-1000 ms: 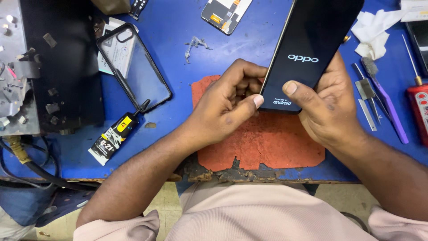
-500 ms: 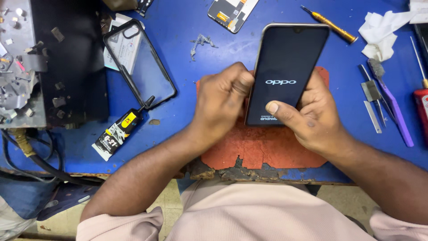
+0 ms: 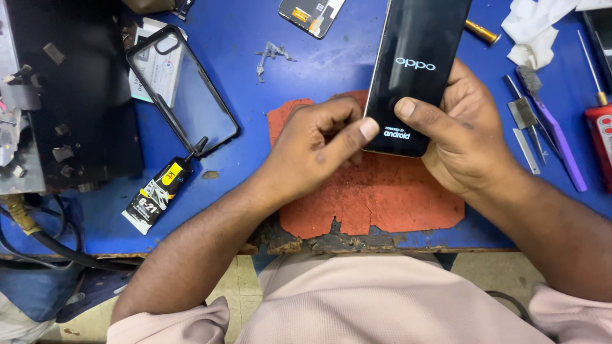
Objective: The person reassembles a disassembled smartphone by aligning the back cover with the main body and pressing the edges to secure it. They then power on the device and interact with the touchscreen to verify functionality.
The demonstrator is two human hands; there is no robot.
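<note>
A black smartphone [image 3: 417,70] with a lit start-up screen is held upright above a worn red mat [image 3: 376,197] on the blue bench. My right hand [image 3: 468,137] grips its lower right side, thumb across the bottom of the screen. My left hand [image 3: 315,150] presses its thumb against the phone's lower left edge, the other fingers curled under.
A clear phone case [image 3: 182,89] with a black rim lies at the left, a black glue tube [image 3: 156,191] below it. A black block [image 3: 76,95] fills the far left. Tweezers and a purple tool [image 3: 548,134], a red-handled screwdriver [image 3: 602,134], white tissue [image 3: 532,28] and a phone part [image 3: 312,14] lie around.
The phone and both hands have shifted up and to the right in view. The grip on the phone is the same, and the screen still shows the start-up logo.
</note>
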